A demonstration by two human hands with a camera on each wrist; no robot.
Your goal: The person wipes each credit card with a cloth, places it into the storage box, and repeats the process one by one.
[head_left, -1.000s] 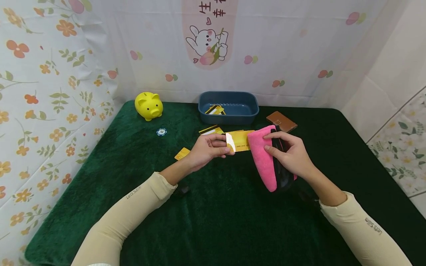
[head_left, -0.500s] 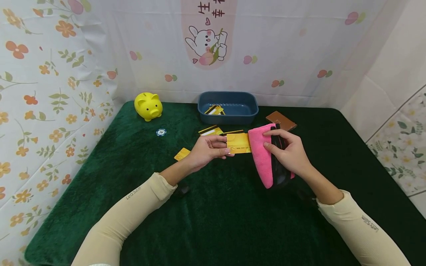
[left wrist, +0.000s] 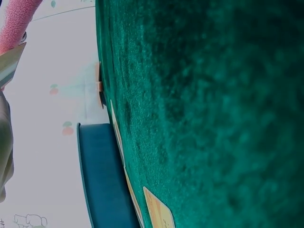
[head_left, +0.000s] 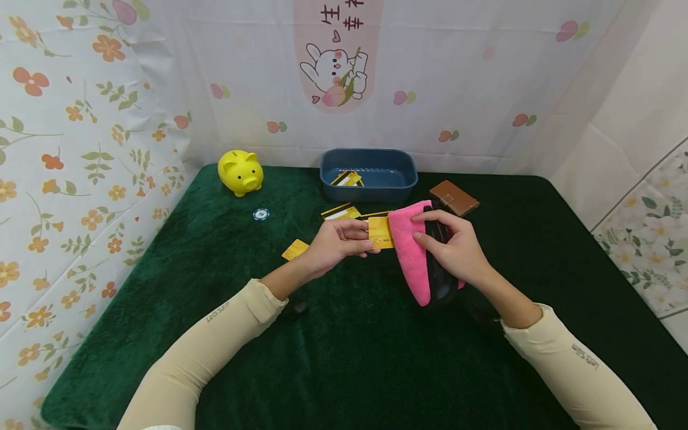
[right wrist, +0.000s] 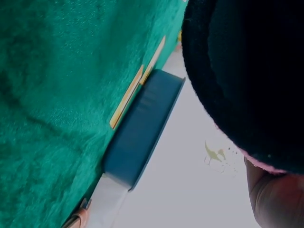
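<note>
My left hand point(head_left: 344, 242) pinches a gold bank card point(head_left: 381, 233) by its left end, above the table. The card's right end is hidden by a folded pink plush piece point(head_left: 411, 257) with black trim and a black reverse side. My right hand point(head_left: 454, 245) grips this pink piece near its top, thumb on the pink face. In the right wrist view the black side point(right wrist: 256, 85) fills the upper right, with a finger point(right wrist: 278, 202) below it. The left wrist view catches the card point(left wrist: 9, 64) and pink plush point(left wrist: 18, 23) at its left edge.
A blue bin point(head_left: 371, 194) with several cards point(head_left: 348, 178) stands at the back. More gold cards point(head_left: 340, 213) lie before it, another point(head_left: 295, 249) beside my left wrist. A brown wallet point(head_left: 454, 198), yellow piggy bank point(head_left: 240, 173) and poker chip point(head_left: 261, 214) rest on the green cloth point(head_left: 344, 358).
My right hand has brought the pink piece leftward over the card, so less of the card shows. The left hand has stayed almost still.
</note>
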